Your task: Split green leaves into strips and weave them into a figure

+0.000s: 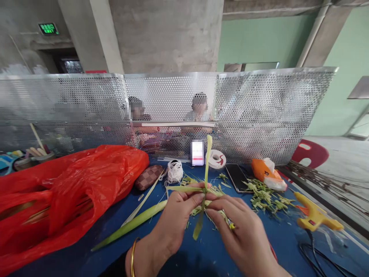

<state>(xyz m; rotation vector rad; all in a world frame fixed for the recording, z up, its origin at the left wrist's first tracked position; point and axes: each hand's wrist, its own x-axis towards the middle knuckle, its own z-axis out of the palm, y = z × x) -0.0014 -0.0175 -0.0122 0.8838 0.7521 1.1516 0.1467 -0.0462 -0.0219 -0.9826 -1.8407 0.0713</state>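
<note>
Between my hands, over the middle of the blue table, is a cross of pale green leaf strips. One strip stands upright, one points left and one hangs down toward me. My left hand pinches the crossing from the left with thumb and forefinger. From the right, my right hand has its fingers closed at the same crossing, partly hiding the strip there. A long green leaf lies on the table left of my left hand. Leaf scraps are scattered beneath and behind both hands.
A red plastic bag fills the left side. Behind my hands are white string, a checkered pouch, a lit phone, a tape roll and a dark phone. A tissue pack and yellow glue gun lie right.
</note>
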